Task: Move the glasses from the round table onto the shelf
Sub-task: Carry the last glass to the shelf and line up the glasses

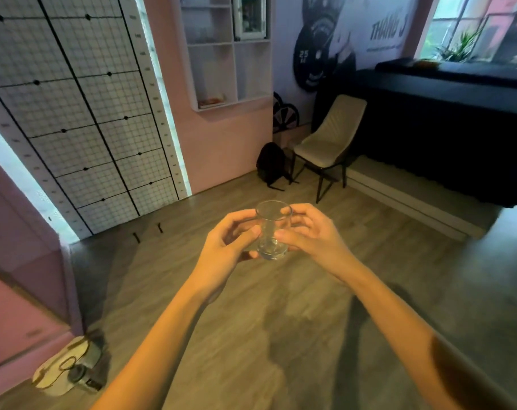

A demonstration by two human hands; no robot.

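Held in mid-air over the wood floor (281, 335), out in front at arm's length: one clear glass (272, 230), empty as far as can be seen. Long axis near upright, tipped a little so the open rim leans away toward the far wall and the thick base sits lower and closer. Clasped from both sides. Left hand (227, 244) curled partway around the left wall of the glass, thumb across the near face, fingers wrapped behind, seen blurred through the glass. Right hand (310, 232) cupped likewise on the right wall, thumb pressed low on the near face, fingers reaching round near the rim. Neither hand fully clenched; both half open, moulded to the glass. Bare forearms stretching back to the bottom edge of the view.

Lower left, on the floor beside a pink cabinet (20, 291): a pale bundle with a cable, too blurred to name. Farther back on the left, a white wire grid panel (82, 113) against the wall. Beyond the hands, a black backpack (270, 161) on the floor just beside a beige chair (331, 137). Above them on the pink wall, a white shelf (230, 54) divided into open compartments, well apart from the glass. To the right, a dark counter (443, 128) and a window (482, 25) with plants.
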